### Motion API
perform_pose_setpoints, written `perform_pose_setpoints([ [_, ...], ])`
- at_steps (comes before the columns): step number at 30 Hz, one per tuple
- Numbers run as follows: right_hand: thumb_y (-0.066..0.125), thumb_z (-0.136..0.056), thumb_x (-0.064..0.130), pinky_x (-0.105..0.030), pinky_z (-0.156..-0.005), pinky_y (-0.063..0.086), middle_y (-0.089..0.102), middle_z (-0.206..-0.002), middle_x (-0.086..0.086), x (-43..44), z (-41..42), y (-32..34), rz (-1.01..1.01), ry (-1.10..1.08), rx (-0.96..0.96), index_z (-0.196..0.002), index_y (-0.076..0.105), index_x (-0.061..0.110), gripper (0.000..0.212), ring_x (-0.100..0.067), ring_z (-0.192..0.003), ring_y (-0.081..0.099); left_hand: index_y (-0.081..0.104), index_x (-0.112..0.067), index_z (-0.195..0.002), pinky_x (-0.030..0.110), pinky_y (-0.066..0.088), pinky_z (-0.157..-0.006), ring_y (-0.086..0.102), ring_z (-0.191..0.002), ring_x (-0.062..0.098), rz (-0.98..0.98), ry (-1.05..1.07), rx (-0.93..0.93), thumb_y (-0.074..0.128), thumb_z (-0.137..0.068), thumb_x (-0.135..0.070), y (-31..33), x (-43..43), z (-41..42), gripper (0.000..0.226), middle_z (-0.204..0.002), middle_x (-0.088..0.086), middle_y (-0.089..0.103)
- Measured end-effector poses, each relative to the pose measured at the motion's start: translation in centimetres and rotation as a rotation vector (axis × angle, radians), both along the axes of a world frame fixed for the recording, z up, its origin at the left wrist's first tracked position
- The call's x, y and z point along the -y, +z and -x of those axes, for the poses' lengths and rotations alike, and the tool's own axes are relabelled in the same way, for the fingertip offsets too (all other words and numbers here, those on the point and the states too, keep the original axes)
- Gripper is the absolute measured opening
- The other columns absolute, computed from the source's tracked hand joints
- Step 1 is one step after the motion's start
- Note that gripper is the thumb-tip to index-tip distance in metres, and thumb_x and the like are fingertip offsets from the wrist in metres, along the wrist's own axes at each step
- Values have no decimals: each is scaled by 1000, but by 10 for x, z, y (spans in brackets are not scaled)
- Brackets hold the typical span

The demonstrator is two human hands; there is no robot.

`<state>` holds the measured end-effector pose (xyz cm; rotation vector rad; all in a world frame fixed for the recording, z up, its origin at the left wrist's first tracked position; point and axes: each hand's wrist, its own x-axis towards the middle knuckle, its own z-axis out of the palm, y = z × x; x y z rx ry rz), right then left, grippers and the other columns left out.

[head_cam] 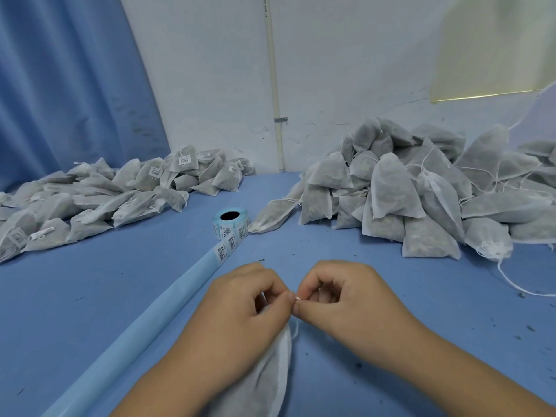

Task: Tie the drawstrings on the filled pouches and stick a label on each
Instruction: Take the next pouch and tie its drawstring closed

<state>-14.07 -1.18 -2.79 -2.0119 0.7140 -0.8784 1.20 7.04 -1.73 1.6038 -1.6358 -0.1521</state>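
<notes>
The pouch being worked lies near the front edge of the blue surface, its neck pointing away from the person and its body partly hidden under the left hand. Both hands meet at the neck: the left hand curls round the gathered top, and the right hand pinches the thin white drawstring between thumb and forefinger, fingertips touching the left thumb. I'd judge the knot is being made or drawn tight; whether it is finished is hidden by the fingers, and I can see no label on this pouch.

Just beyond the hands stands the label roll, its pale blue backing strip trailing toward the person's left, with a few barcode labels left near the roll.

Farther out, a low heap of finished pouches lies on the left, several showing white labels. On the right rises a taller heap of unlabelled pouches, with loose strings straggling from many. So a fair share looks done, yet the right heap is large, and much tying and labelling seems to remain.
</notes>
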Motion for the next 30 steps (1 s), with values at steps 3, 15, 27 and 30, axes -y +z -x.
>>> perform_pose_setpoints([
  [3, 77, -77, 21, -16, -50, 36, 52, -52, 18, 1, 2, 1, 10, 61, -42, -67, 64, 24, 16, -2, -48, 42, 66, -32, -77, 16, 41, -61, 58, -70, 9, -42, -26, 4, 71, -82, -21, 1, -1, -1, 13, -76, -11, 62],
  [15, 74, -81, 18, -18, -53, 41, 59, -53, 7, 6, 9, 12, -273, 195, -74, -72, 68, 18, 11, -7, -54, 60, 73, -35, -75, 8, 38, -60, 60, -68, 9, 37, -48, 13, 78, -81, -19, 5, -2, 1, 18, -80, -16, 62],
  [27, 69, -83, 15, -14, -54, 39, 56, -60, 17, 7, 4, 8, -9, -127, 27, -76, 66, 27, 14, -2, -52, 46, 66, -24, -62, 10, 38, -56, 53, -60, 2, -239, -7, -578, 63, -72, -39, 16, -4, 7, 19, -65, -8, 63],
  [30, 69, -81, 16, -12, -57, 40, 59, -66, 16, 0, 5, 11, 169, -148, 159, -78, 66, 29, 13, -4, -57, 51, 66, -25, -59, 8, 38, -54, 53, -56, 0, -180, 19, -562, 66, -84, -29, 14, -3, 7, 26, -61, -10, 62],
])
